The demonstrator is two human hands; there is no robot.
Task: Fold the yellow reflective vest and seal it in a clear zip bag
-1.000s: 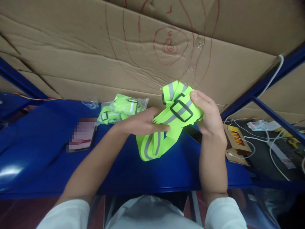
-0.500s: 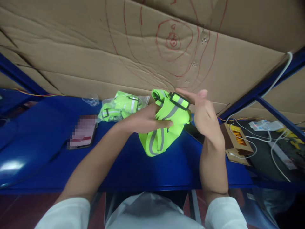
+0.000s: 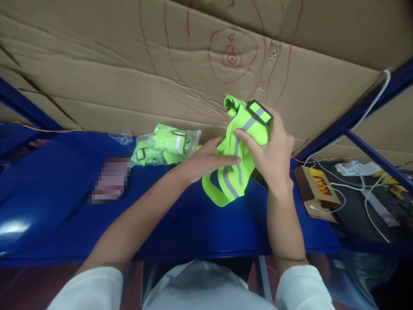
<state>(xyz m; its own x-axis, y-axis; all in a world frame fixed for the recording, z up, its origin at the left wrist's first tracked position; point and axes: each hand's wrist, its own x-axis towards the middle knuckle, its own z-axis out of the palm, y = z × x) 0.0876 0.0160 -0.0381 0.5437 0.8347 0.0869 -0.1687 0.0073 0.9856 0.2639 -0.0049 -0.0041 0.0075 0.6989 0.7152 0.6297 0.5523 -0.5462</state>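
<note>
A neon-green reflective vest strap (image 3: 232, 172) with grey stripes and a black buckle is folded into a bundle above the blue shelf (image 3: 180, 224). My right hand (image 3: 271, 150) grips its upper part, thumb across the front, buckle at my fingertips. My left hand (image 3: 203, 161) holds the bundle's left side with flat fingers. The lower folded end hangs just above the shelf.
A clear bag of more green straps (image 3: 164, 146) lies at the back, beside a phone (image 3: 111, 185) to its left. A creased cardboard sheet (image 3: 161, 73) stands behind. At the right are a small brown box (image 3: 314, 189), white cables (image 3: 355, 189) and blue frame bars.
The bundle has been folded tighter and lifted. My right hand, open half a second ago, has closed over its top, and the buckle has moved up and to the right.
</note>
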